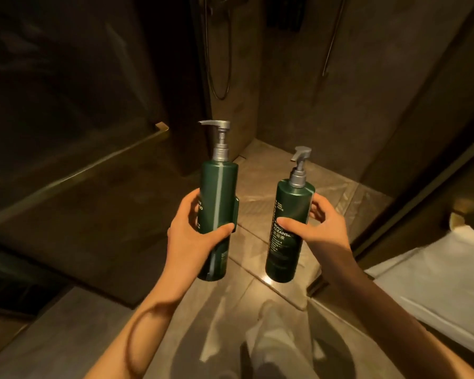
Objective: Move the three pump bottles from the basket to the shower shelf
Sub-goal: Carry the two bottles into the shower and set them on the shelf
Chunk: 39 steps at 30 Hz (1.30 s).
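I hold two dark green pump bottles with silver pumps upright in front of me, above the shower floor. My left hand (195, 231) grips the left pump bottle (219, 192) around its middle; its spout points left. My right hand (318, 233) grips the right pump bottle (292, 214), which carries white lettering and tilts slightly right. The two bottles are apart, about a hand's width between them. No basket, third bottle or shower shelf shows in the frame.
A glass shower door (66, 119) with a brass handle (162, 126) stands at the left. A shower hose (219, 64) hangs on the tiled back wall. A white towel (443, 283) lies at the right. Tiled floor (271, 165) lies ahead.
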Each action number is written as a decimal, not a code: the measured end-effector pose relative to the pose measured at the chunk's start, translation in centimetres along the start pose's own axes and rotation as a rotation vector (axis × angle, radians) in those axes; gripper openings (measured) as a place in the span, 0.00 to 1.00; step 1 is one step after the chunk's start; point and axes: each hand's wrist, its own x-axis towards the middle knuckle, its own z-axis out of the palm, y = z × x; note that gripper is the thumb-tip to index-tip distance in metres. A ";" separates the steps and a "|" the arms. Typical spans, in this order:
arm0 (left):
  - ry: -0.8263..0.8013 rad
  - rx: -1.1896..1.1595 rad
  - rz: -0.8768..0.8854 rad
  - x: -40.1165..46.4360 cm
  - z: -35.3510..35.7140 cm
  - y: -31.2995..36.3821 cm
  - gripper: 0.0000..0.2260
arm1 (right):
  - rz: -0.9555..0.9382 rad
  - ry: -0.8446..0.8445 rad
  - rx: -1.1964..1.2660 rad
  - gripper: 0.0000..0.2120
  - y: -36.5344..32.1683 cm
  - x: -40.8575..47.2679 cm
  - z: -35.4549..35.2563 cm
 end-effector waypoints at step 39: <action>0.249 -0.102 0.226 72.9 20.5 7.3 0.38 | -0.351 -0.037 0.046 0.27 -13.8 76.4 6.5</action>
